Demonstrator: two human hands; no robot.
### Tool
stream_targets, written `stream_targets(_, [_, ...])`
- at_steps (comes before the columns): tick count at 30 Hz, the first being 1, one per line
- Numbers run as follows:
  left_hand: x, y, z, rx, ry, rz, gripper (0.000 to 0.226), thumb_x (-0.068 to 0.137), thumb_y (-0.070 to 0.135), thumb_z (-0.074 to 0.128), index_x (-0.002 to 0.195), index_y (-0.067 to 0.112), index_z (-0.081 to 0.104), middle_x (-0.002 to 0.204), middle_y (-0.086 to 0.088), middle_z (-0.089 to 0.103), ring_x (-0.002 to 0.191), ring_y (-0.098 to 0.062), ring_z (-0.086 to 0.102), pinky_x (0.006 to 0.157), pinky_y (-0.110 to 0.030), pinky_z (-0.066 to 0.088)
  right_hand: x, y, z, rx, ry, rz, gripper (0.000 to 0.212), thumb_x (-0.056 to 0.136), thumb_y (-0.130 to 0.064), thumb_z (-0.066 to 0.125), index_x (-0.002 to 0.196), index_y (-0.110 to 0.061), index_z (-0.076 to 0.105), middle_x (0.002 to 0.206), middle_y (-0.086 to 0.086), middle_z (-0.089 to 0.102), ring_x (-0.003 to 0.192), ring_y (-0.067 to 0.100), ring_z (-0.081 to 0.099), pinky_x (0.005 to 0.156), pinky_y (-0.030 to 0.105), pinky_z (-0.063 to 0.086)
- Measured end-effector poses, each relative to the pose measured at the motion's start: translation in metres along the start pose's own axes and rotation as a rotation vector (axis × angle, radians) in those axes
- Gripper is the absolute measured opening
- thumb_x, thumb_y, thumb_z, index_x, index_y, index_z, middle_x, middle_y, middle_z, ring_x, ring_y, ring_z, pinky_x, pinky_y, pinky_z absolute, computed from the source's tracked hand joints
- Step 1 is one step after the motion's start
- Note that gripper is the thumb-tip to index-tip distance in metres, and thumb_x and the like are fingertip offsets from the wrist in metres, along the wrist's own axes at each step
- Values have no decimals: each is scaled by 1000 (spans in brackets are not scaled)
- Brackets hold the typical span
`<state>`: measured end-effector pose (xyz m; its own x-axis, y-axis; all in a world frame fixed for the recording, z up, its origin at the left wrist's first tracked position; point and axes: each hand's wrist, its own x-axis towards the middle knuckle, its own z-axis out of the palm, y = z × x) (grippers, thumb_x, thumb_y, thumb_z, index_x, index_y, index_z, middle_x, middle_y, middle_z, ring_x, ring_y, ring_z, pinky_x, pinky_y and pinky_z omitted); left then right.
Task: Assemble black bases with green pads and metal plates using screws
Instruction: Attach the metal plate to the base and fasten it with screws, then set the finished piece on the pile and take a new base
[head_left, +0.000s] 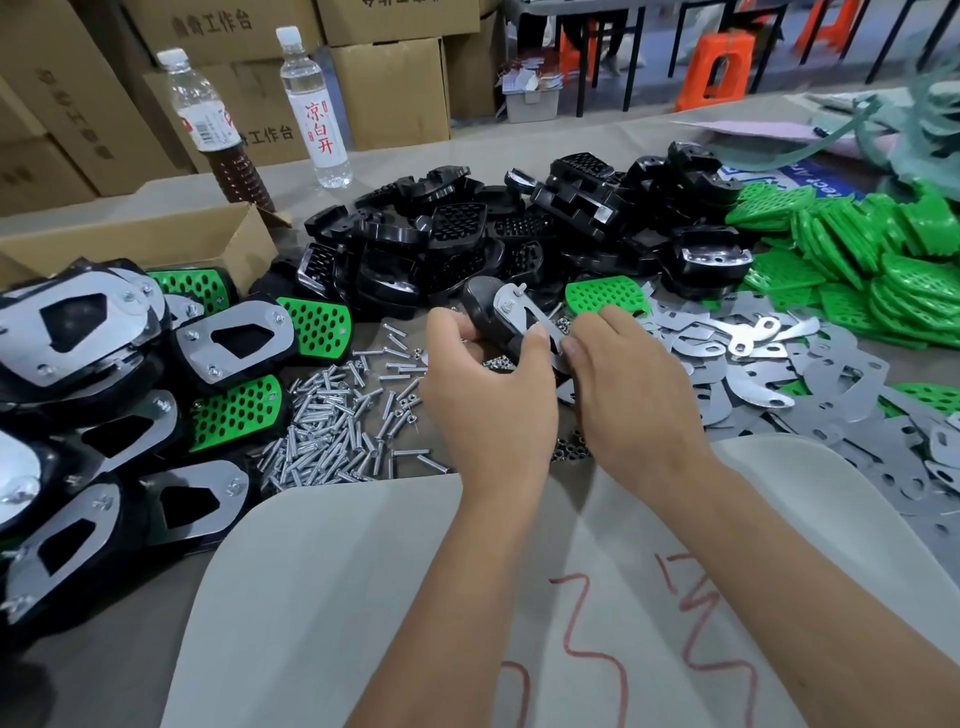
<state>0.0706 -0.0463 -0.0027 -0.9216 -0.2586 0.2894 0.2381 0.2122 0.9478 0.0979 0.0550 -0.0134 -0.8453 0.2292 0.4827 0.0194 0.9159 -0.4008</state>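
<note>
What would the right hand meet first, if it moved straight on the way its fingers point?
Probably the metal plate on the black base; the right hand seems already to touch it.

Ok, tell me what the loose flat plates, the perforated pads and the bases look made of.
Plates: thin sheet metal, dull silver-grey, stamped outlines.
Green pads: likely moulded plastic or rubber, saturated colour, even holes; which one is unclear.
Black bases: glossy moulded plastic, bright highlights.

Screws left of hands; plates right.
</note>
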Motion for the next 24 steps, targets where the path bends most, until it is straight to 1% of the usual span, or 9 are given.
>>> stream_targets(3, [-5,1,2,-3,8,26,36,81,25,84,89,19,50,69,16,52,69,1,54,64,-12,38,1,1,1,13,-16,61,29,107,-28,28,82,-17,39,82,-3,39,71,27,41,62,39,30])
stream_targets(6, [-3,0,1,-14,11,0,36,81,28,84,89,19,50,74,11,55,71,-5,56,67,-21,42,3,5,1,127,0,95,29,107,-31,38,85,-15,46,86,-2,47,78,23,44,70,44,38])
stream_targets(8, [4,1,-2,-41,21,-62,36,80,29,84,88,18,51,80,5,61,76,-17,61,72,-36,50,1,7,0,267,-30,71,25,102,-41,44,102,-18,54,101,-5,52,87,16,49,77,39,44])
stream_targets(10, [11,2,-9,-82,22,-133,36,80,27,84,87,16,50,83,-3,65,77,-24,64,73,-43,54,0,4,-2,351,-150,2,39,95,-46,52,129,-26,55,116,-8,49,90,7,51,82,29,45])
stream_targets(14, [24,1,-31,-82,60,-231,36,82,32,82,87,17,49,79,5,61,68,-11,59,64,-29,46,9,-14,5,387,-165,-132,47,91,-34,73,136,-29,63,109,-3,55,87,2,54,81,11,38])
stream_targets(17, [39,5,-60,-47,144,-205,31,87,33,78,89,18,51,82,4,64,73,-12,63,69,-30,47,22,-46,20,515,-129,-153,43,89,-27,77,131,-25,70,109,-2,63,89,4,58,85,24,49])
stream_targets(20, [55,16,-97,-156,229,-138,17,93,30,72,97,19,60,93,-2,72,87,-22,72,82,-47,61,38,-95,43,764,-180,-102,36,95,-19,74,131,-19,71,114,5,65,101,21,67,86,48,59])
stream_targets(22, [63,22,-121,-226,293,-68,15,96,24,69,110,18,66,101,-1,77,94,-19,75,88,-48,62,49,-135,53,903,-169,-144,33,96,-16,73,129,-14,72,117,11,64,104,28,67,89,51,57])
stream_targets(24, [67,26,-141,-197,443,-9,27,95,20,67,122,20,66,110,6,75,100,-11,73,91,-39,61,61,-175,60,880,-84,-284,32,95,-15,73,127,-12,73,117,8,64,110,24,64,99,43,53])
